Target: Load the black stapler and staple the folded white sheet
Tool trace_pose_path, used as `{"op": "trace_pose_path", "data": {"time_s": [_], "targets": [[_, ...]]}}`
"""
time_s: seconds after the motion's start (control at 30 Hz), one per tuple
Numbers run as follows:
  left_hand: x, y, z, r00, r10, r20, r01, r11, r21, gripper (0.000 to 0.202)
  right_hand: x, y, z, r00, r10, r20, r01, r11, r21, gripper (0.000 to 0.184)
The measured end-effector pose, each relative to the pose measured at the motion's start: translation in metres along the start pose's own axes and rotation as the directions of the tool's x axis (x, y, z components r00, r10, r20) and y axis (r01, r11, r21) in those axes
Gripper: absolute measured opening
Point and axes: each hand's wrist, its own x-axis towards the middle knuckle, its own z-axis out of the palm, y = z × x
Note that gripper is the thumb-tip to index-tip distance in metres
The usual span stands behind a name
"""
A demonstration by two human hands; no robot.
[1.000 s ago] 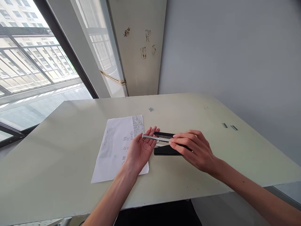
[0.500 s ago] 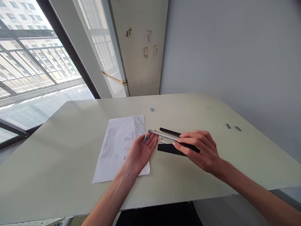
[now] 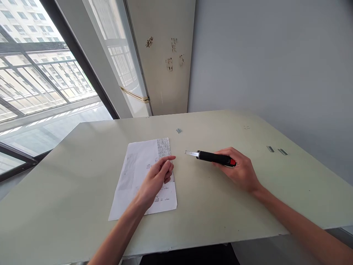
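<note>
The right hand (image 3: 239, 170) is closed around a black, elongated stapler (image 3: 213, 157) with a red section (image 3: 233, 162) at its rear end. Fingers and thumb are wrapped about the rear half of the body. The stapler lies roughly crosswise, its front directed toward the left hand (image 3: 156, 178), and a slim, silver metal strip (image 3: 191, 153) projects from that front end. The stapler is over the middle of the bench, to the right of the paper and apart from it.

The left hand is mostly closed, its fingers curled inward and the index finger extended toward the stapler without touching it. Whether anything is enclosed in its palm cannot be told. It is positioned over a white, printed paper sheet (image 3: 136, 158), partly covering it; a block of dense dark print occupies the sheet's far right corner.

The pale, smooth-topped bench (image 3: 68, 198) also carries small, grey metallic strips: one small group (image 3: 179, 130) beyond the sheet, and a pair (image 3: 276, 150) near the right edge, lying side by side and apart. Tiny, thin dark pieces (image 3: 246, 127) lie toward the far right; their nature is too small to determine.
</note>
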Motion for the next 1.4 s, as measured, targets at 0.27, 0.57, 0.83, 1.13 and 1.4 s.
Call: {"op": "trace_pose_path", "data": {"time_s": [0.27, 0.57, 0.83, 1.13, 1.4], "targets": [[0.01, -0.001, 0.001, 0.999, 0.001, 0.039, -0.004, 0.996, 0.085, 0.044, 0.011, 0.028, 0.003, 0.93, 0.367, 0.009, -0.366, 0.925, 0.104, 0.034], [0.057, -0.005, -0.009, 0.97, 0.242, 0.027, -0.225, 0.852, 0.473, 0.031, 0.013, 0.031, 0.001, 0.906, 0.416, 0.076, -0.422, 0.896, 0.139, 0.04], [0.114, -0.002, -0.013, 0.798, 0.593, 0.111, -0.373, 0.341, 0.863, 0.034, 0.016, 0.035, 0.002, 0.905, 0.416, 0.086, -0.424, 0.898, 0.114, 0.035], [0.164, 0.008, -0.022, 0.803, 0.575, 0.159, -0.362, 0.259, 0.895, 0.026, 0.018, 0.032, 0.003, 0.885, 0.454, 0.102, -0.464, 0.877, 0.125, 0.032], [0.197, 0.005, -0.029, 0.815, 0.531, 0.234, -0.391, 0.204, 0.898, 0.025, 0.019, 0.03, 0.003, 0.875, 0.472, 0.11, -0.483, 0.868, 0.114, 0.031]]}}
